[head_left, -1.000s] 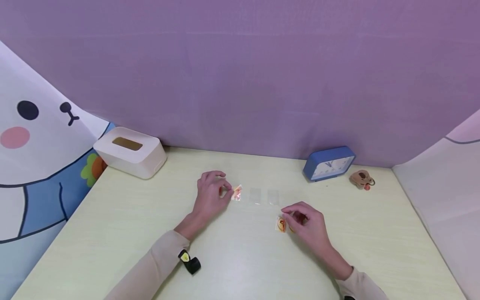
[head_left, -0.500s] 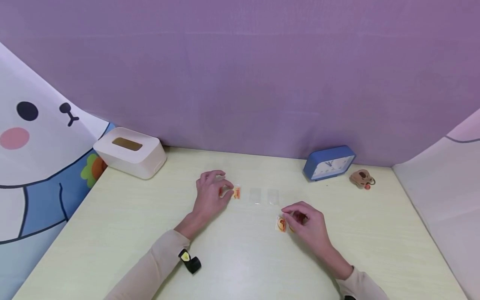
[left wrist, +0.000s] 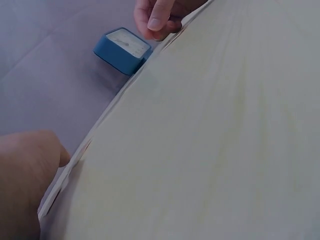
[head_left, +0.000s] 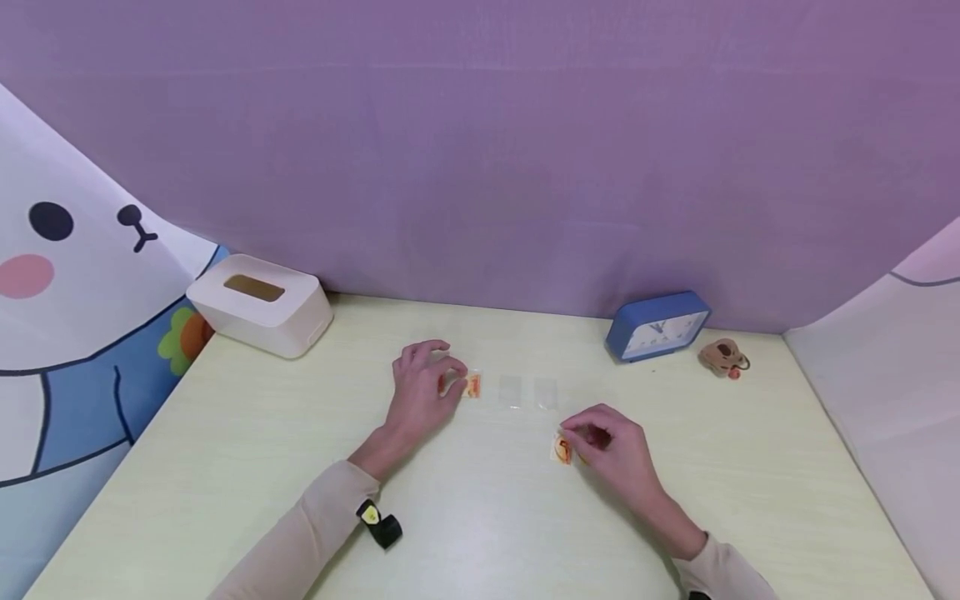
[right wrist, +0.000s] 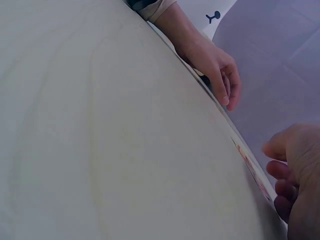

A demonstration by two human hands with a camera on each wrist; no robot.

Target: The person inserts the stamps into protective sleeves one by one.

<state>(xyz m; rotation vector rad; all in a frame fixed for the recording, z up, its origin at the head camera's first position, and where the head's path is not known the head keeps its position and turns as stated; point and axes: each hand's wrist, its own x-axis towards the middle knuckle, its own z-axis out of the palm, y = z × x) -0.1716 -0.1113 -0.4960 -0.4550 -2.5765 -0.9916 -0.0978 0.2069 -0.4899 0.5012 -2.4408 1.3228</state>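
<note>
In the head view my left hand (head_left: pixel 422 385) has its thumb and index finger together at the left edge of a small orange-and-white printed card (head_left: pixel 473 385), pinching it close to the table. My right hand (head_left: pixel 615 442) hangs loosely curled over a small card with a yellow-orange picture (head_left: pixel 562 448); its fingertips overlap that card's upper right corner. A sliver of another yellow picture shows beneath the right hand. Two clear rectangular pieces (head_left: pixel 511 392) lie between the hands. In the right wrist view the right hand (right wrist: pixel 295 170) sits just above reddish printed cards (right wrist: pixel 252 170).
A white tissue box (head_left: pixel 258 304) stands at the back left. Towards the back right are a blue clock (head_left: pixel 660 325) and a brown animal-shaped keychain (head_left: pixel 723 358). A purple cloth (head_left: pixel 480 167) rises behind the pale table (head_left: pixel 465 533).
The card at my left fingertips has gone from a shiny pinkish look to a flatter orange one, the left hand barely shifting. My right hand has stayed nearly still.
</note>
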